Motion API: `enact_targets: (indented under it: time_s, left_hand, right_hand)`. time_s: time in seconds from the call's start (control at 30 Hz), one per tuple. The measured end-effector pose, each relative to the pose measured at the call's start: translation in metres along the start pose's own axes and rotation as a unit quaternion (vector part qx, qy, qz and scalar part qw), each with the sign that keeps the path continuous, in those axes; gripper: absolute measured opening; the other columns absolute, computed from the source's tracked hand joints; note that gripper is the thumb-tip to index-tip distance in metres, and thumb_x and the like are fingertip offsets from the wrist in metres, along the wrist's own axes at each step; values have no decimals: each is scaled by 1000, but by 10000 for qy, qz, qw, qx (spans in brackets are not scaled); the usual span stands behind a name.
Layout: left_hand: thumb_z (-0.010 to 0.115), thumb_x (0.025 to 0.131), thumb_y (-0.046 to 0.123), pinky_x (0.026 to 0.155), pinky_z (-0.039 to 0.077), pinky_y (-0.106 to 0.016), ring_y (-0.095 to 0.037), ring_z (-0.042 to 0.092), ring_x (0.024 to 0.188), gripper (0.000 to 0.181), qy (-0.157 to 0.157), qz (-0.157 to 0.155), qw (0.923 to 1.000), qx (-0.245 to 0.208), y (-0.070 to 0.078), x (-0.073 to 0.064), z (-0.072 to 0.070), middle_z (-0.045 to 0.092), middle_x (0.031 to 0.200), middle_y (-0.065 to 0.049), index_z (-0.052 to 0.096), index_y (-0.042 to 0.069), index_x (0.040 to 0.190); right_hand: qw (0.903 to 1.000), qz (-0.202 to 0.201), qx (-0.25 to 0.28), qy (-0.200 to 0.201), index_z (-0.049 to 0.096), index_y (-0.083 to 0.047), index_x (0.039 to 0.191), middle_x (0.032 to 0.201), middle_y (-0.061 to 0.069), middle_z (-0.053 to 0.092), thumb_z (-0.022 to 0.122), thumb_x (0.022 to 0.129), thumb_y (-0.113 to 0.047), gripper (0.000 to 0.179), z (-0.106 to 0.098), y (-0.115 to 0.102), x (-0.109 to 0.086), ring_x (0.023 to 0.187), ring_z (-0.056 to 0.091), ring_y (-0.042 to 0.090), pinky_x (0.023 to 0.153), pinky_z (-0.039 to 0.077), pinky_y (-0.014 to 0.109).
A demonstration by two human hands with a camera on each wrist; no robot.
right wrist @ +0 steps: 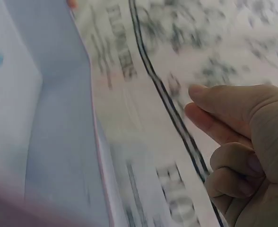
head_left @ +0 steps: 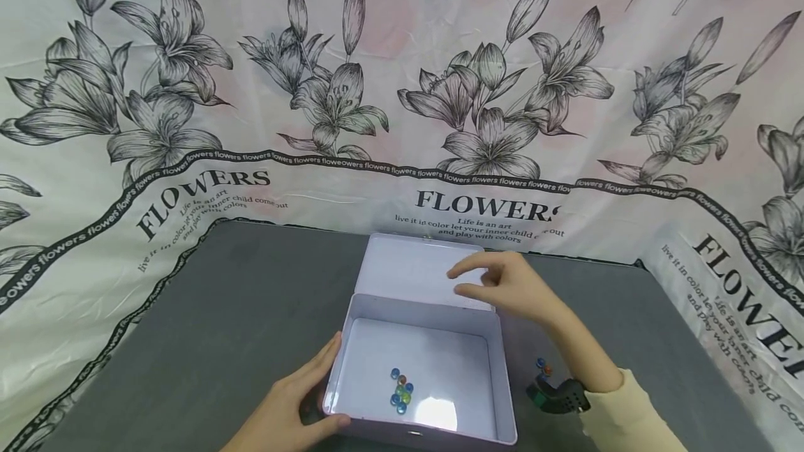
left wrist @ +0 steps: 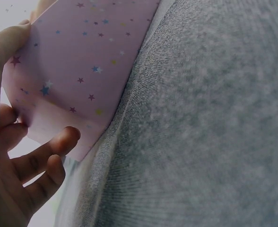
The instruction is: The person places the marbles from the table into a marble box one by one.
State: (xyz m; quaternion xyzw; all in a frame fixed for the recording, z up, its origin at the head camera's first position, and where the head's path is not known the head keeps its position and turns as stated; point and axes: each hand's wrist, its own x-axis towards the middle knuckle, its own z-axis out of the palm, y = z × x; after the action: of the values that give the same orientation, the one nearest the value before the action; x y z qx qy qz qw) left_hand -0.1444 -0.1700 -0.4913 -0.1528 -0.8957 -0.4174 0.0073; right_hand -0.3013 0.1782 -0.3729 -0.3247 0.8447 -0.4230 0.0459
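An opened box (head_left: 502, 368) stands on the grey table, white inside and pink with small stars on its outer wall (left wrist: 82, 71). Its hinged lid (head_left: 408, 267) is folded back toward the wall. Several small glass marbles (head_left: 402, 390), blue, green and brown, lie in a cluster on the box floor. My left hand (head_left: 292, 396) grips the box at its left front corner, thumb at the front rim and fingers along the left side. Over the lid's right part hovers my right hand (head_left: 511, 284), thumb and index finger apart, with nothing between them; its other fingers (right wrist: 229, 184) are curled.
A few more marbles (head_left: 544, 367) lie on the table (head_left: 270, 298) right of the box, close by the black band (head_left: 557, 396) on my right wrist. Behind the table and along both sides hangs a white cloth (head_left: 352, 194) printed with flowers.
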Motion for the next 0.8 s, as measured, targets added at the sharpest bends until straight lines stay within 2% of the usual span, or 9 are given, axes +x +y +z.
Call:
enact_targets:
  time_s: [0.1,0.2,0.27,0.3,0.33,0.43,0.53,0.67,0.8]
  left_hand:
    - [74,81,57,110,41,-42,-14,32,144,97,64,129,9999,88,-1,0,2,26,162,9,24,29,158]
    - [73,80,59,108,43,-42,-16,34,143,97,215,311,9988,302,-2,0,4,29,161,7,25,28,158]
    - [73,81,59,107,44,-43,-18,36,143,96,298,400,9978,430,-3,0,5,30,161,6,25,27,158]
    - [74,80,58,107,44,-42,-17,35,143,97,304,371,9979,425,-3,-1,4,29,161,8,25,28,158]
    - [74,81,57,107,44,-42,-17,35,143,96,319,381,9978,449,-3,-1,4,29,161,8,25,28,158]
    - [75,81,55,107,43,-42,-17,35,143,96,340,351,9978,453,-5,-1,3,28,161,8,24,28,158]
    - [75,80,56,107,42,-44,-16,34,143,97,354,315,9977,478,-5,-1,2,28,161,9,24,28,158]
    - [74,80,58,108,42,-43,-16,34,144,97,323,312,9978,493,-6,0,4,27,161,11,24,29,158]
    - [75,81,55,108,43,-40,-16,34,144,97,309,399,9976,476,-6,0,6,28,161,9,24,28,158]
  right_hand:
    - [9987,312,-13,396,75,-23,109,72,0,62,76,88,-22,21,-22,18,-29,43,27,3,36,28,25]
    - [9957,613,-187,671,74,-23,111,94,1,71,74,90,-23,22,-39,37,-59,42,27,4,36,30,27]
    - [9936,741,-242,817,74,-21,111,94,1,73,74,90,-22,21,-46,50,-78,41,26,5,35,30,28]
    - [9925,823,-246,873,74,-20,112,104,1,74,73,91,-22,22,-48,56,-87,41,25,6,36,30,29]
    - [9913,917,-229,913,73,-18,112,99,0,74,73,91,-22,22,-49,63,-95,41,24,7,35,30,29]
    - [9878,1211,-88,977,73,-13,113,74,-3,70,73,90,-23,25,-45,81,-117,40,21,6,33,26,28]
    - [9837,1522,-36,953,73,-10,113,62,-6,63,75,89,-25,28,-36,96,-135,40,19,2,33,26,27]
    - [9800,1780,144,877,73,-9,113,60,-8,58,76,87,-24,30,-23,114,-154,41,20,3,34,28,25]
    - [9799,1777,302,851,73,-9,113,50,-7,35,76,87,-21,30,-13,129,-167,41,20,9,35,30,23]
